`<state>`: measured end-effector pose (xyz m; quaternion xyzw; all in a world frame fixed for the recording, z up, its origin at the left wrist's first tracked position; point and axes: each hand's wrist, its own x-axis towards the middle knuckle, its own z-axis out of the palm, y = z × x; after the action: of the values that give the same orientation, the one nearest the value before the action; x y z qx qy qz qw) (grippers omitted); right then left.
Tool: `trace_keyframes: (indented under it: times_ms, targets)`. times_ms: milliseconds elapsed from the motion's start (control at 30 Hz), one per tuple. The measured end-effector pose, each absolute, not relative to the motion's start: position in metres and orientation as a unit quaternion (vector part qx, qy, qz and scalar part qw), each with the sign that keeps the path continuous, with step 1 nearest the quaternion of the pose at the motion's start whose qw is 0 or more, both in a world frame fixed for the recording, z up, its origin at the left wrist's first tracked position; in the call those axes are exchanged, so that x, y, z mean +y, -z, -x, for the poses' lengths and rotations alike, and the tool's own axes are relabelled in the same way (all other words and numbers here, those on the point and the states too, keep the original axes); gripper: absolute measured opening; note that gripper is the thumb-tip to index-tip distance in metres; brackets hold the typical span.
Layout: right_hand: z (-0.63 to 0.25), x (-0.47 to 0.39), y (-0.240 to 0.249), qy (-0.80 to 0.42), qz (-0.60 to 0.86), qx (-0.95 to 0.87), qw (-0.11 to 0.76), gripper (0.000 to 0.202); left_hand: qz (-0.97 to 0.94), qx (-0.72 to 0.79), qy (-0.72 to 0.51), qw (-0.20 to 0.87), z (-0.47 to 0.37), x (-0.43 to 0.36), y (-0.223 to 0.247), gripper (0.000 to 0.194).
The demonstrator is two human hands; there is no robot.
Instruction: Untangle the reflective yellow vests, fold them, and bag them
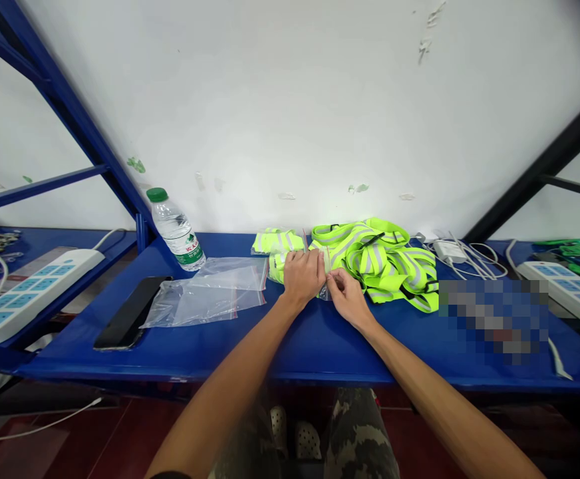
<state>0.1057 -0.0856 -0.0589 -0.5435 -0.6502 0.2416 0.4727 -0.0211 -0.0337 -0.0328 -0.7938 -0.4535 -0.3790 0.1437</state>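
A clear zip bag [279,266] with folded yellow-green reflective strap inside lies near the middle of the blue table. My left hand [304,276] rests over its right part, fingers bent and close together around the bag. The thumb and fingers of my right hand [346,296] pinch the bag's right edge. Behind it is another packed strap [277,240]. A loose heap of yellow-green straps [384,263] with silver stripes and black buckles lies just right of my hands. Flat clear zip bags [210,289] overlap on the left.
A water bottle [177,233] with a green cap stands at the back left, near a black phone [133,313]. A white charger [449,251] with cables lies at the back right. Power strips [35,293] are at both sides. The blue table's front edge [320,379] is close.
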Motion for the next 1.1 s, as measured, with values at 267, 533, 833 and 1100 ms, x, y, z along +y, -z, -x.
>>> trace_keyframes:
  times_ms: [267,533,833,1100]
  targets:
    - [-0.1072,-0.0839,0.0614,-0.298,0.529,-0.623,0.494,0.033,0.792,-0.458,0.380,0.136,0.0219,-0.0348,0.0326,0.028]
    - [-0.1095,-0.0830,0.0606,-0.301,0.529,-0.616,0.501,0.030,0.797,-0.450,0.382,0.127,0.0215,-0.0344,0.0341,0.028]
    - [-0.1092,-0.0837,0.0592,-0.283,0.531,-0.618,0.505,0.027,0.805,-0.444,0.372,0.132,0.0218,-0.0365,0.0341,0.029]
    - [-0.1076,-0.0851,0.0548,-0.315,0.522,-0.590,0.529,0.028,0.802,-0.439,0.376,0.151,0.0211,-0.0371,0.0344,0.030]
